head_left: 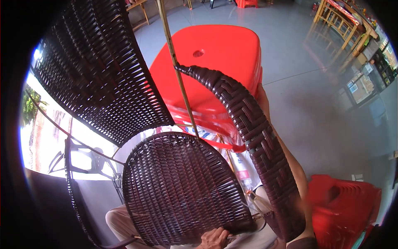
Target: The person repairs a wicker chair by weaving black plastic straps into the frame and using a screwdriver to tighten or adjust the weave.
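A dark brown woven chair, with seat, tall backrest and wrapped armrest, fills the left and middle, over my legs. A thin pale rod rises beside the backrest. My left hand is closed on the seat's front edge at the bottom. My right hand reaches up behind the armrest to the side of stacked red plastic stools; its fingers are mostly hidden.
A red plastic piece sits at lower right on the grey floor. Bamboo furniture stands at upper right, a small red stool at the back. A pale plastic chair shows at left.
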Tool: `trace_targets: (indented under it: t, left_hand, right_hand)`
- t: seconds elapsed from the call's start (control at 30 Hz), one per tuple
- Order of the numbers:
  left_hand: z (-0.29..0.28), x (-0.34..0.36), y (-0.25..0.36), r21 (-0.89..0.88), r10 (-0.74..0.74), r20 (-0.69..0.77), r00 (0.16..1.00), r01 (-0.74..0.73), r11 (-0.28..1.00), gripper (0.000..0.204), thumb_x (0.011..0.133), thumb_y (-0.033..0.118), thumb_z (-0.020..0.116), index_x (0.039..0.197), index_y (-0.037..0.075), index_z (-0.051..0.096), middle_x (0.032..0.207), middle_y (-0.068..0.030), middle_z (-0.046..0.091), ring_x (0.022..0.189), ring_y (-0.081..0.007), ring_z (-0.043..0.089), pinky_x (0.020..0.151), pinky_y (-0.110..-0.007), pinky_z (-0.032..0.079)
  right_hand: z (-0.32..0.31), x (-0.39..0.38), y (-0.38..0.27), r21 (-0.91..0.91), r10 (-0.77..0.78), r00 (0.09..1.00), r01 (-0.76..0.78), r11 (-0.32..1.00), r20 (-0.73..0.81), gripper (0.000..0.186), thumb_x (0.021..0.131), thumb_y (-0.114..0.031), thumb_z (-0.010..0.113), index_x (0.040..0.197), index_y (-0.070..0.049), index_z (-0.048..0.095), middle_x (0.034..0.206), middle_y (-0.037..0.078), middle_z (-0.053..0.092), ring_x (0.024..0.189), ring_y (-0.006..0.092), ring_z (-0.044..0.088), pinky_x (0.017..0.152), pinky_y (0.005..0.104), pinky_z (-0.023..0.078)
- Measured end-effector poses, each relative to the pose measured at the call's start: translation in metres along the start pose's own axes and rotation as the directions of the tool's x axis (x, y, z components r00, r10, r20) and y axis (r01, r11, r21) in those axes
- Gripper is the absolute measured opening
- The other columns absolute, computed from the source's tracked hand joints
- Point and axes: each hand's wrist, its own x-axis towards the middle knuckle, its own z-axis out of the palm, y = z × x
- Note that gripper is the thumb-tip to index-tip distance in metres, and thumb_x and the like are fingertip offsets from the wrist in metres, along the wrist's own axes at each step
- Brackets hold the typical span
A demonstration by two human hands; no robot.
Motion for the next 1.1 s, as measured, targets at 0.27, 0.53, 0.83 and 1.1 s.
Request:
trace_targets:
  t: [0.27,0.53,0.83,1.1]
  left_hand:
    - [0.000,0.003,0.003,-0.001,0.005,0.024,1.000,-0.005,1.000,0.006,0.071,0.013,0.058,0.070,0.010,0.053,0.061,-0.0035,0.045,0.048,-0.0170,0.047,0.041,-0.029,0.037]
    - [-0.003,0.000,0.001,-0.019,-0.004,0.103,0.995,0.006,1.000,0.012,0.071,0.019,0.060,0.073,0.009,0.053,0.063,-0.0043,0.046,0.050,-0.0181,0.049,0.042,-0.030,0.039]
    - [-0.011,0.013,0.002,-0.030,-0.006,0.133,0.991,0.010,0.999,0.017,0.078,0.024,0.059,0.068,0.013,0.050,0.060,0.0007,0.044,0.049,-0.0117,0.049,0.042,-0.025,0.038]
    - [-0.003,-0.003,-0.001,-0.107,-0.092,0.137,0.986,0.107,0.988,0.016,0.080,0.023,0.058,0.072,0.011,0.051,0.066,-0.0029,0.050,0.057,-0.0184,0.057,0.045,-0.031,0.044]
  right_hand:
    - [-0.031,0.027,0.011,0.144,0.234,0.965,-0.250,0.957,0.120,0.045,0.090,-0.039,0.038,0.120,-0.006,0.045,0.115,0.008,0.054,0.101,0.0186,0.053,0.087,0.0320,0.044]
    - [-0.046,0.052,0.032,-0.461,0.293,0.946,-0.201,0.864,0.137,0.031,0.090,-0.026,0.044,0.108,-0.001,0.052,0.094,0.006,0.058,0.086,0.0122,0.056,0.078,0.0271,0.046]
    - [-0.123,-0.030,0.027,-0.997,0.390,0.918,0.081,-0.004,0.073,0.047,0.085,-0.016,0.049,0.126,0.002,0.036,0.125,0.015,0.043,0.117,0.0226,0.040,0.099,0.0305,0.029]
    - [-0.064,-0.180,-0.069,-0.894,0.479,0.877,-0.232,0.384,-0.022,0.034,0.086,-0.025,0.051,0.108,0.001,0.050,0.097,0.007,0.053,0.091,0.0133,0.050,0.079,0.0250,0.040]
